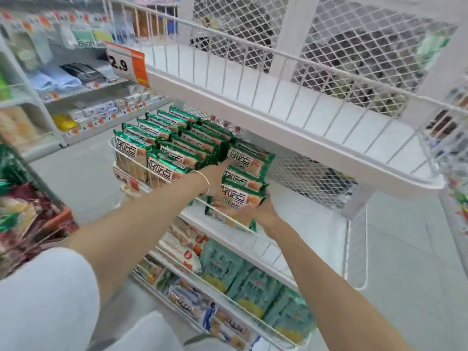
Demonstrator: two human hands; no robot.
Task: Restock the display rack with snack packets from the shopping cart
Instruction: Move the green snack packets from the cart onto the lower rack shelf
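Right grip (254, 211) cups stacked glossy green packets (244, 173) from below, left grip (216, 172) pressing flat beside, over white wire shelf (304, 214).

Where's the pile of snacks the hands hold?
Mid-frame in the head view, the pile of snacks is held over the middle shelf, just right of the filled green rows.

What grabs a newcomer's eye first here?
The left hand and right hand hold a stack of green snack packets over the white rack's middle shelf, just right of the packed green rows already there. Upper left, an orange price tag reading 2.9 is fixed at the end of the top shelf.
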